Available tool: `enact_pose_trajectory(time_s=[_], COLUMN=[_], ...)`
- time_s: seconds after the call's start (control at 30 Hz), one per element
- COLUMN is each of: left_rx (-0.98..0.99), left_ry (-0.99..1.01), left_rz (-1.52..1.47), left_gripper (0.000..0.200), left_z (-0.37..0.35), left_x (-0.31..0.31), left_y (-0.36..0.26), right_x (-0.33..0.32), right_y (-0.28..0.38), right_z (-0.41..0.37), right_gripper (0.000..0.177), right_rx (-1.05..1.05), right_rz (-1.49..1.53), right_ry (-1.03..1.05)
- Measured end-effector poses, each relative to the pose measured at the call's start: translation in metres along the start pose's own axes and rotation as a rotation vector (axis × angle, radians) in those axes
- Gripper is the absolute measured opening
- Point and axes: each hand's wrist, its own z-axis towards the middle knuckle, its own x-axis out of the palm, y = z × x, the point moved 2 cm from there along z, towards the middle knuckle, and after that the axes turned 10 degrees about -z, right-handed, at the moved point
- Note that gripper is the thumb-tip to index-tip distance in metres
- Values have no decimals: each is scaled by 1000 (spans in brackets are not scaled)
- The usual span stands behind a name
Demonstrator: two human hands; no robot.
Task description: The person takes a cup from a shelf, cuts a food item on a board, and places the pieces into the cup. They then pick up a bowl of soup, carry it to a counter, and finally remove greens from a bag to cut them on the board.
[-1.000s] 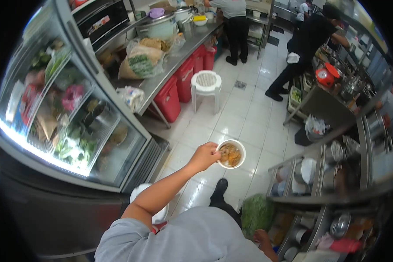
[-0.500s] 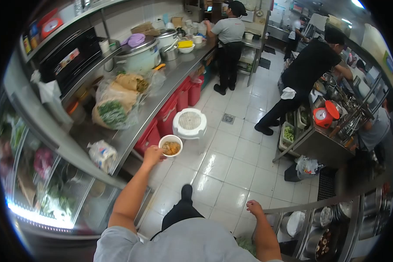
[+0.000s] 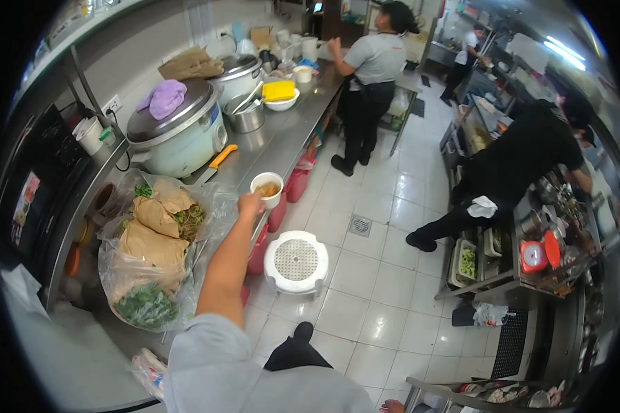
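My left hand (image 3: 250, 204) grips a small white bowl (image 3: 273, 201) by its near side, with orange-brown food showing inside. It is held out at the edge of the steel counter (image 3: 249, 151), above and behind a white plastic stool (image 3: 296, 260). Left of that arm, clear plastic bags (image 3: 213, 199) hold leafy greens (image 3: 147, 307) and brown paper bundles (image 3: 154, 246). A knife with an orange handle (image 3: 224, 155) lies on the counter beyond. Only a bit of my right hand (image 3: 393, 406) shows at the bottom edge, near a metal rack; its fingers are mostly cut off.
A large rice cooker (image 3: 179, 141) with a purple cloth (image 3: 162, 98), a steel pot (image 3: 246, 118) and a yellow sponge-like block (image 3: 278, 90) line the counter. A co-worker in grey (image 3: 375, 58) stands at its far end; another in black (image 3: 523, 155) leans over the right-hand station.
My view has moved forward along the counter, and the bowl has come past the stool to the counter's edge. My right hand has dropped almost out of view.
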Motion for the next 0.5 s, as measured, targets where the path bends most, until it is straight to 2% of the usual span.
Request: enact_pose_trajectory(time_s=[0.03, 0.17, 0.23, 0.33, 0.43, 0.5], left_rx=[-30, -125, -137, -145, -116, -163], left_ry=[-23, -83, -75, -79, -9, 44], left_rz=[-23, -82, -96, -125, -133, -336], left_gripper=[31, 35, 36, 36, 34, 31], left_z=[20, 81, 111, 139, 182, 213], left_x=[10, 52, 69, 96, 117, 137], left_y=[1, -11, -16, -42, -61, -64], right_x=[9, 43, 58, 69, 77, 84], right_y=[4, 73, 100, 126, 144, 148], right_z=[2, -24, -31, -40, -51, -58], right_gripper=[45, 41, 39, 40, 39, 39], right_rx=[-20, 42, -138, -204, -180, -163], right_rz=[129, 220, 294, 210, 171, 163], right_ry=[15, -36, -124, -199, -230, -235])
